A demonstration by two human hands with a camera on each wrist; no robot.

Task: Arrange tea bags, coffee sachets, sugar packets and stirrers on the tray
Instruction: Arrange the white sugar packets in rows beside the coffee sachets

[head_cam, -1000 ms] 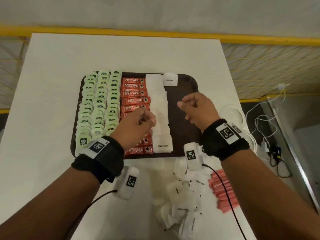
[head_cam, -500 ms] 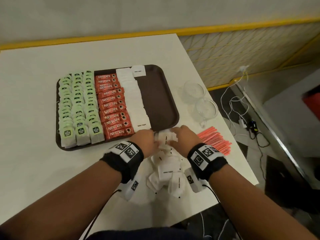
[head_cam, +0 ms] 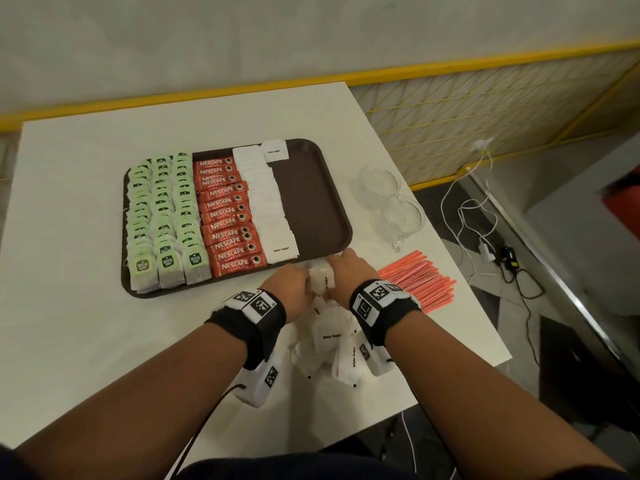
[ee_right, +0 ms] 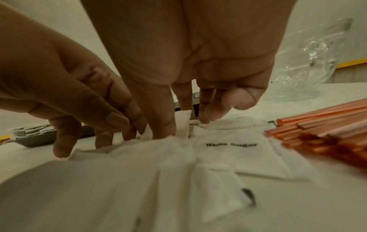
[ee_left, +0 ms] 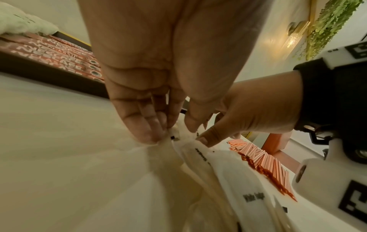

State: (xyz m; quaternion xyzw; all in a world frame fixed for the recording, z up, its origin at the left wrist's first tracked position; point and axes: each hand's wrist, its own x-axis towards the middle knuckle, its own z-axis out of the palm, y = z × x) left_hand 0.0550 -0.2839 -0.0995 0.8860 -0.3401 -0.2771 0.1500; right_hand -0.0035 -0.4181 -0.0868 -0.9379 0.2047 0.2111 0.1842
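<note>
The brown tray lies on the white bench with its long axis running left to right, and what it holds is laid in columns running near to far: three columns of green tea bags at the left, their labelled faces toward the near edge; one column of red Nescafe coffee sachets beside them, each sachet lying crosswise with its long axis left to right; then a column of overlapping white sugar packets, and a single sugar packet at the far edge just right of that column. The right part of the tray is bare. Just near of the tray's near right corner a loose heap of white sugar packets lies on the bench, pointing every way. Both hands are down at the far end of this heap: the left hand pinches packet edges between thumb and curled fingers, and the right hand pinches an upright packet between thumb and fingertips. To the right of the heap a bundle of orange stirrers lies on the bench, long axes slanting from near left to far right. Two clear glass cups stand on the bench right of the tray
</note>
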